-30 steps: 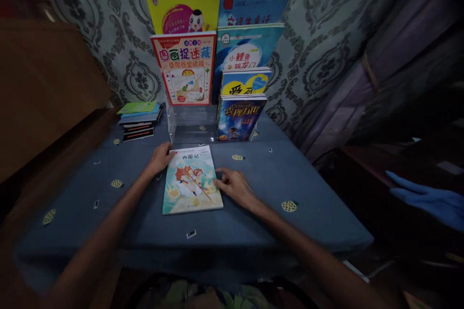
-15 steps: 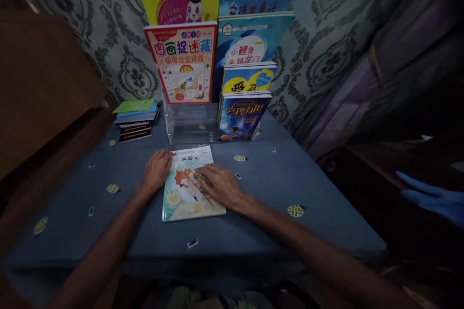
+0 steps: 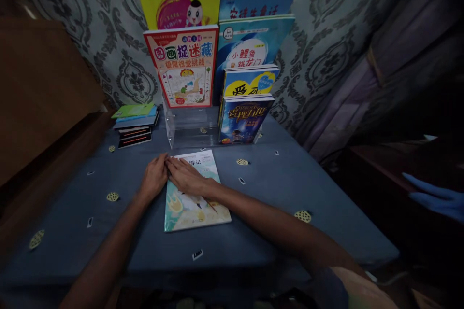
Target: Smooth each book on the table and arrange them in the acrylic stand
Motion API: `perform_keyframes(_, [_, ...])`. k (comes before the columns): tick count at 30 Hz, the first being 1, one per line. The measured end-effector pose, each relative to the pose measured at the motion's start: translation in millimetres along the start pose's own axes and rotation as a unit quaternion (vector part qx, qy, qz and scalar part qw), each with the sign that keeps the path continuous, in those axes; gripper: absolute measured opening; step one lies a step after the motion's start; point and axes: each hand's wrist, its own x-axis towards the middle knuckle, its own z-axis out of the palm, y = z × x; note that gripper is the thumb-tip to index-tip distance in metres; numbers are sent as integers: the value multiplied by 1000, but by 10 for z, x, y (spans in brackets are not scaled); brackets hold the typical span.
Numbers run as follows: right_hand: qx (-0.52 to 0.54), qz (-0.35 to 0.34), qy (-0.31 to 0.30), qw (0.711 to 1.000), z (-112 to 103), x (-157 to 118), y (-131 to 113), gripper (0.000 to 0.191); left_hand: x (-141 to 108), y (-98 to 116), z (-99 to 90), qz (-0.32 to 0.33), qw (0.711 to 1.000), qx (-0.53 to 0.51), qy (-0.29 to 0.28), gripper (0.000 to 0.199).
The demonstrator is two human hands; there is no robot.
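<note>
A small stack of books (image 3: 136, 123) lies beyond the left hand (image 3: 155, 174), which rests loosely curled at the picture-covered book's (image 3: 195, 215) upper left edge; whether it grips, I can't tell. The right hand (image 3: 185, 176) lies palm down across that cover, fingers outstretched, grasping nothing, with a clear rack (image 3: 170, 128) standing beyond it.
</note>
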Motion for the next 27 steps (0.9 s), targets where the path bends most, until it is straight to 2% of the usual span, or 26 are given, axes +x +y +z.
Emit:
perform_keyframes(5, [-22, 21, 7, 1000, -44, -69, 51, 53, -5, 45, -10, 5, 1000, 8, -4, 37])
perform_keyframes(11, [-19, 40, 9, 999, -139, -218, 169, 54, -17, 194, -82, 7, 996, 85, -40, 32])
perform_keyframes(22, [2, 108, 54, 993, -387, -744, 623, 49, -4, 237, -125, 10, 992, 103, -71, 35])
perform_keyframes(27, [75, 114, 89, 987, -435, -885, 848, 47, -23, 255, -128, 40, 991, 99, -81, 34])
